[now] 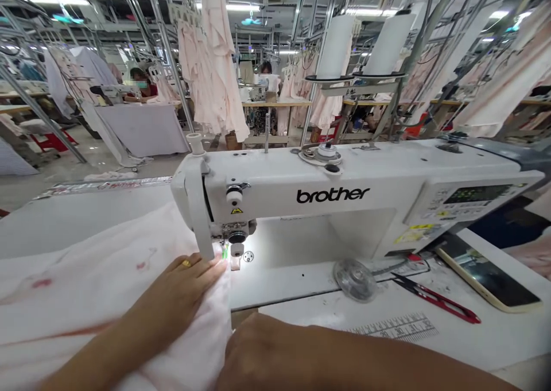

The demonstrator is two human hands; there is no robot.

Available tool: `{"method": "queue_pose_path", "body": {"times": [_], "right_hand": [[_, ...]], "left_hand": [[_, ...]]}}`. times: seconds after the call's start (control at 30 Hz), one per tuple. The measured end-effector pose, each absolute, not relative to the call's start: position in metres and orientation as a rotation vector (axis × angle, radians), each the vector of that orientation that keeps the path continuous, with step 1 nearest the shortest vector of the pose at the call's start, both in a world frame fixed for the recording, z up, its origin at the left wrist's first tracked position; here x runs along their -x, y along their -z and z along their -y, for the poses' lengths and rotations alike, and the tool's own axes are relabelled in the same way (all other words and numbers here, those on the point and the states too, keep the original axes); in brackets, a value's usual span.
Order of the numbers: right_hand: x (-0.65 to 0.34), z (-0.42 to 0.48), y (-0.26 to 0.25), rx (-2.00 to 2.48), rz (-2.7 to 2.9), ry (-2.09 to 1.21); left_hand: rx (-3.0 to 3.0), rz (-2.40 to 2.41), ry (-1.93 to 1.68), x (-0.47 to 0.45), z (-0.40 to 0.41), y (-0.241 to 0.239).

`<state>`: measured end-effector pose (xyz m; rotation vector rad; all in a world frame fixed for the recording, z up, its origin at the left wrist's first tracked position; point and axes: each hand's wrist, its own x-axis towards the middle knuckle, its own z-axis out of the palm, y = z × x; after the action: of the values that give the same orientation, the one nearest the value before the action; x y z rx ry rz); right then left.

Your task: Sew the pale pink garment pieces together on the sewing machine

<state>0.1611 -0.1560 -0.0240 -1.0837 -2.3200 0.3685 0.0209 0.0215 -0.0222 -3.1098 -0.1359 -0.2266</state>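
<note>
My left hand (185, 282) lies flat on pale pink fabric (107, 299), its ringed fingertips close to the presser foot (235, 263) of a white Brother sewing machine (331, 196). The cloth runs from the lower left up to the needle area, with reddish marks on it. My right hand (258, 356) rests at the cloth's right edge near the bottom of the view, with its fingers mostly hidden. The needle is too small to make out clearly.
Red-handled thread snips (434, 299), a smartphone (486, 270) and a clear round disc (355, 280) lie right of the machine. A printed ruler (396, 328) marks the table edge. Pink garments (210, 75) hang overhead, and co-workers sit at tables behind.
</note>
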Motion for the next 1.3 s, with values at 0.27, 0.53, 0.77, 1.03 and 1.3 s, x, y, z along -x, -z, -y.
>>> {"method": "queue_pose_path", "body": {"times": [0.27, 0.53, 0.77, 1.03, 1.3], "right_hand": [[-0.168, 0.151, 0.028, 1.077, 2.372, -0.214], [-0.173, 0.144, 0.023, 1.147, 2.540, -0.050], [-0.169, 0.146, 0.023, 0.903, 2.490, 0.403], [-0.169, 0.147, 0.027, 1.035, 2.550, 0.222], [-0.172, 0.147, 0.024, 1.114, 2.645, 0.047]], "left_hand": [[3.126, 0.006, 0.454, -0.014, -0.019, 0.024], [2.932, 0.366, 0.405, -0.015, -0.016, 0.020], [2.999, 1.024, -0.032, -0.002, -0.016, 0.023], [2.879, 0.619, 0.335, -0.004, -0.029, 0.023], [2.991, -0.233, 0.329, -0.008, -0.024, 0.021]]}}
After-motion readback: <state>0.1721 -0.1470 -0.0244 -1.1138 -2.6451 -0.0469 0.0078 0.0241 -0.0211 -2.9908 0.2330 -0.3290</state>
